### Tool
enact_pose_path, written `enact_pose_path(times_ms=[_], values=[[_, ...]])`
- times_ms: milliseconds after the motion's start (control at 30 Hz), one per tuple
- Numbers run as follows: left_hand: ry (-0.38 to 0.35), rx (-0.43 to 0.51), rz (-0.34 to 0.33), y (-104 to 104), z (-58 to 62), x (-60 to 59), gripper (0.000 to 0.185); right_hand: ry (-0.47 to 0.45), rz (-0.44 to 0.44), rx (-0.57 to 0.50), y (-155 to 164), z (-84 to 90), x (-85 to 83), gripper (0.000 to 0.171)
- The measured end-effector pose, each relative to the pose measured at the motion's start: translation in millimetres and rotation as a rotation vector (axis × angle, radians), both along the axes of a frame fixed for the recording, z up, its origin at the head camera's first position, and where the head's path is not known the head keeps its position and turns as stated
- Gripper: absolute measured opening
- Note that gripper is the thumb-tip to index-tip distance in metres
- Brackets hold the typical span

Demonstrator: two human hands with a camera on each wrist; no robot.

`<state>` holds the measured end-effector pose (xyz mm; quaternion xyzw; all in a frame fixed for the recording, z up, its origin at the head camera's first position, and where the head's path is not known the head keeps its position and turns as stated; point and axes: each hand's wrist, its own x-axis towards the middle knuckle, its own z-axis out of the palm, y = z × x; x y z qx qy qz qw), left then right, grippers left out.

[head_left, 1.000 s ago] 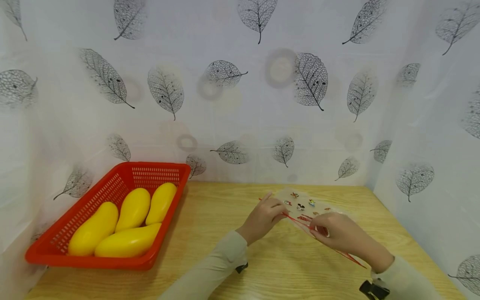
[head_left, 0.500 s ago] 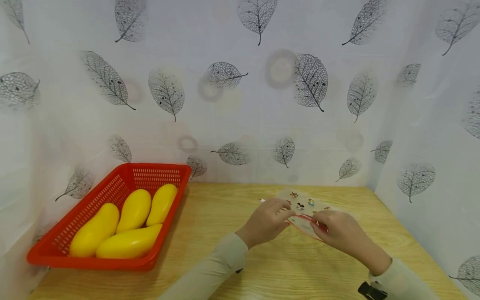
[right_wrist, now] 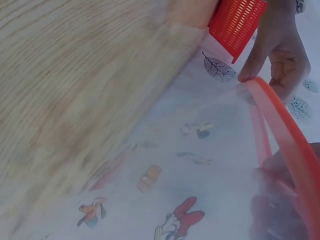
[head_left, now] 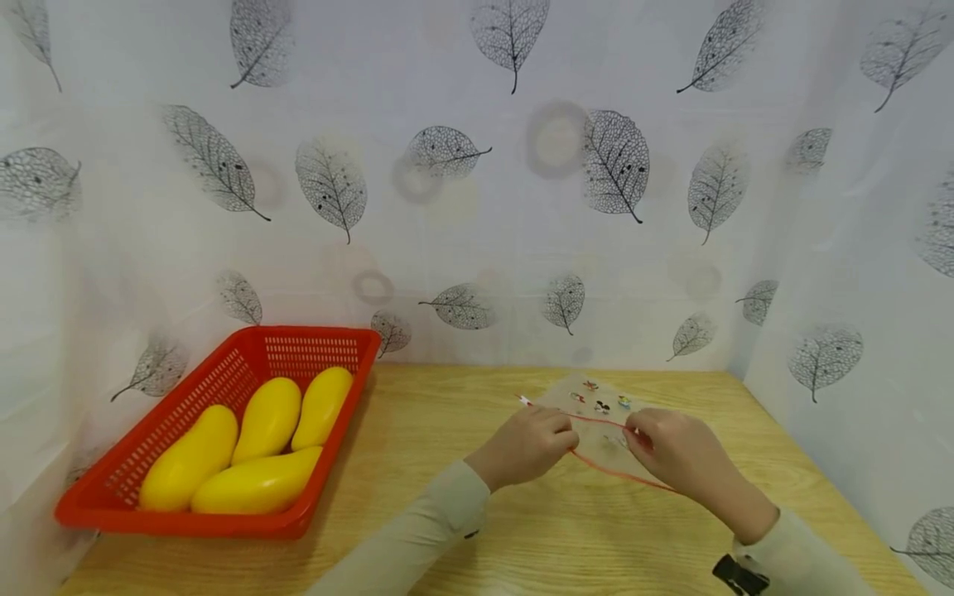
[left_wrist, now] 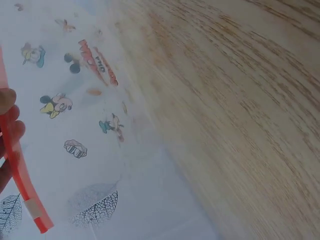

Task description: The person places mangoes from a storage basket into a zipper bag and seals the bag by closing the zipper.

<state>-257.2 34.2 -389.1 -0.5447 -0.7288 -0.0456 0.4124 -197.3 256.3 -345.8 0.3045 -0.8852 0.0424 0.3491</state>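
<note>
A clear zip bag [head_left: 607, 440] printed with small cartoon figures is held above the table, its red zip edges spread apart. My left hand [head_left: 527, 445] pinches the red edge near one end; in the right wrist view its thumb presses on the strip [right_wrist: 287, 132]. My right hand [head_left: 680, 454] grips the bag's mouth farther along, its fingertips partly hidden in the head view. Through the plastic, the right wrist view shows blurred right-hand fingers [right_wrist: 277, 210]. A white slider [left_wrist: 33, 209] sits near the strip's end, beyond my left fingers.
On the left of the wooden table [head_left: 417, 530] stands a red perforated basket [head_left: 301, 509]. Several yellow mango-like fruits [head_left: 270, 418] lie inside it. A white leaf-print curtain [head_left: 484, 240] encloses the back and sides.
The bag's two red edges, close together before, are now separated. My left hand's fingers have curled in at the edge, and the right hand has lifted slightly.
</note>
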Motion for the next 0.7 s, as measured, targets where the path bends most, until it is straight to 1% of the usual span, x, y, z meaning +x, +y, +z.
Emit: enact_pose_path(times_ms=[167,400,600,700], values=[[-0.02,-0.046,0.014,-1,-0.2,2.8,0.011,0.06,-0.005,-0.027,0,6.8,0.3,0.016],[-0.036,-0.064,0.017,-2,4.7,7.1,0.011,0.133,-0.025,-0.072,-1,17.6,1.5,0.013],[-0.073,-0.073,0.006,-3,7.0,7.9,0.011,0.189,-0.029,-0.107,0,24.0,2.1,0.001],[-0.1,-0.077,-0.013,-5,6.5,6.0,0.011,0.217,-0.04,-0.114,0,27.8,2.8,0.015]])
